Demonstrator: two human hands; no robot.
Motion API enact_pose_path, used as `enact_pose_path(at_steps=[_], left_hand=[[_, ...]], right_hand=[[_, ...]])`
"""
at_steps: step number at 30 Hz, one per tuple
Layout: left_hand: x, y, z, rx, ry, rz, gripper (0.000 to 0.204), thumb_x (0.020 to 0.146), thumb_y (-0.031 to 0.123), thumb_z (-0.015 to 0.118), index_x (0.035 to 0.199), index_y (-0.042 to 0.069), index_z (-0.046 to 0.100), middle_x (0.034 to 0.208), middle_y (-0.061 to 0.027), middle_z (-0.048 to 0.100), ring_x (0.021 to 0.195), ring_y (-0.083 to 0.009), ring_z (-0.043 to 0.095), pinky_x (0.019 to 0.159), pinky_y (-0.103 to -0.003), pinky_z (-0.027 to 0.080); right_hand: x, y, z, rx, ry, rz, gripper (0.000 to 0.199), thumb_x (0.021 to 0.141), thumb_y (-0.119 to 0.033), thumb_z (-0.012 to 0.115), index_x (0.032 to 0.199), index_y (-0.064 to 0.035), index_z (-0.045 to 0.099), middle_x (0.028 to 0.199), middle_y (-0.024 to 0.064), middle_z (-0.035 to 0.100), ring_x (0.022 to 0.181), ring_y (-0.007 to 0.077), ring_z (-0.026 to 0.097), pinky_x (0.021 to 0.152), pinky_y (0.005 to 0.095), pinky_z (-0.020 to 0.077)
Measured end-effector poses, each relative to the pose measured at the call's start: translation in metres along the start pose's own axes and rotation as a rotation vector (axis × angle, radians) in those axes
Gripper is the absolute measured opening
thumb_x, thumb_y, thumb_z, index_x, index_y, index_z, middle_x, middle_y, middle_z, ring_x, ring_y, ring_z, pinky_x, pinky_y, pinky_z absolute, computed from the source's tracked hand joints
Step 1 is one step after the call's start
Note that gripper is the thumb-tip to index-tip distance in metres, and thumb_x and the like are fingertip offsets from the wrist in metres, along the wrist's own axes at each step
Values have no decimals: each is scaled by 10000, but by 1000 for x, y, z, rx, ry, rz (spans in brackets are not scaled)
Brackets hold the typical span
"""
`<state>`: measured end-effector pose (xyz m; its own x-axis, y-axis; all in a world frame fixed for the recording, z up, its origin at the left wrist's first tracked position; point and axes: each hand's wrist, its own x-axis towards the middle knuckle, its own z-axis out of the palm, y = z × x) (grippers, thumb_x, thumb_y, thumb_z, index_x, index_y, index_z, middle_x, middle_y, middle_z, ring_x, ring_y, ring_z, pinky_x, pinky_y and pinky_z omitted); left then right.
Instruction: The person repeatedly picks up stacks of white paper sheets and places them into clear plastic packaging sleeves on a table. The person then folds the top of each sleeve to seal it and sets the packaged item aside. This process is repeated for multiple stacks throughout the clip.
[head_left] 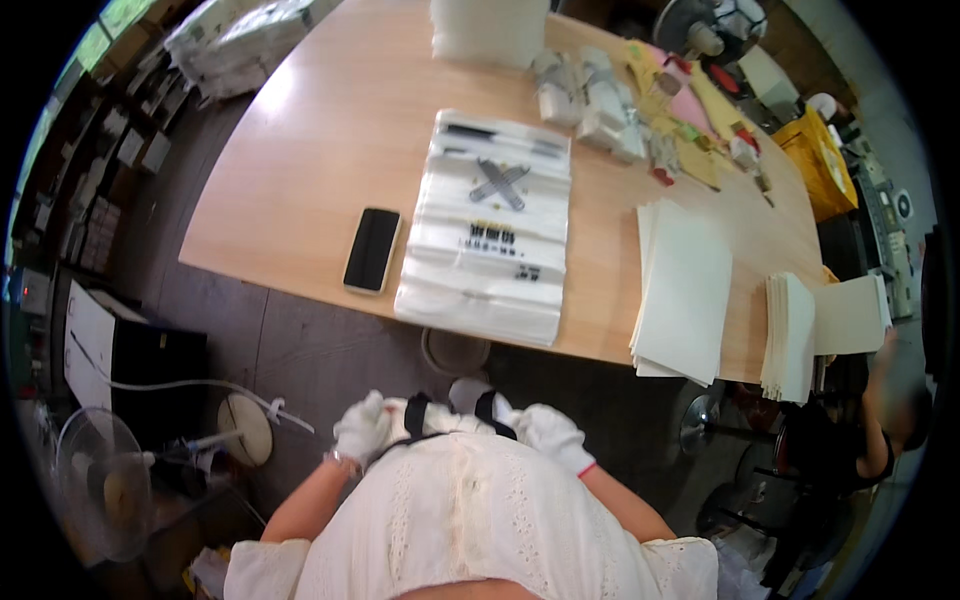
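Both hands wear white gloves and are held low at my waist, between my body and the table. My left hand (362,425) is closed in a loose fist, and anything inside it is too small to make out. My right hand (550,435) rests at the other side of the waist; its fingers are partly hidden, so I cannot tell how they are held. Black straps (417,412) show between the two hands. On the table ahead lies a stack of white printed plastic bags (490,235), with a black-screened phone (373,250) to its left.
Cream card sheets (685,290) lie at the table's (300,150) right front, beside another stack (790,335). Wrapped white packets (605,100) and coloured scraps sit farther back. A person (870,430) is at the right. A fan (105,485) stands at the lower left.
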<state>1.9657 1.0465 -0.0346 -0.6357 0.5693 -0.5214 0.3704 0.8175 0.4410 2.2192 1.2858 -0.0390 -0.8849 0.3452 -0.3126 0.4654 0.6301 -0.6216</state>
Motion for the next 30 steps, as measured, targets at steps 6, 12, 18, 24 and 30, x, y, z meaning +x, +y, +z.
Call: enact_pose_path(at_steps=[6,12,18,24,30], left_hand=[[20,-11,21,-299,-174,-152,460,832,391,516,1171,82,562,1140,-163,597,1087,-301,552,911,-347,404],[10,80,-34,-66,-589,-201,423,841,365,555,1159,89,592,1142,-102,614,1074,-196,546,920,-281,387],[43,54,15,-732,-4,-200,243,835,278,589,957,74,638,835,-16,638,837,-120,557,800,-277,431],[-2,95,-58,-612,197,40,193,794,155,626,937,26,610,934,-61,593,850,-177,563,750,-286,441],[-82,171,-196,-778,-706,1420,224,842,218,630,887,-2,629,970,-93,598,810,-262,569,694,-386,457]], right_hand=[[34,31,-7,178,-257,331,267,869,-260,473,989,-37,559,990,167,610,916,356,578,774,409,465],[46,9,-50,423,-459,147,381,905,-355,465,1085,-36,572,1057,150,617,983,254,588,880,342,439],[81,6,-54,661,-141,-64,177,718,18,382,766,15,552,707,52,571,670,147,528,678,279,451],[71,-12,-125,324,35,-94,232,839,-188,584,994,-18,605,981,144,612,933,273,589,800,331,469],[12,-118,-273,526,-770,-873,203,815,-212,571,754,-20,597,724,73,567,674,195,543,659,309,457]])
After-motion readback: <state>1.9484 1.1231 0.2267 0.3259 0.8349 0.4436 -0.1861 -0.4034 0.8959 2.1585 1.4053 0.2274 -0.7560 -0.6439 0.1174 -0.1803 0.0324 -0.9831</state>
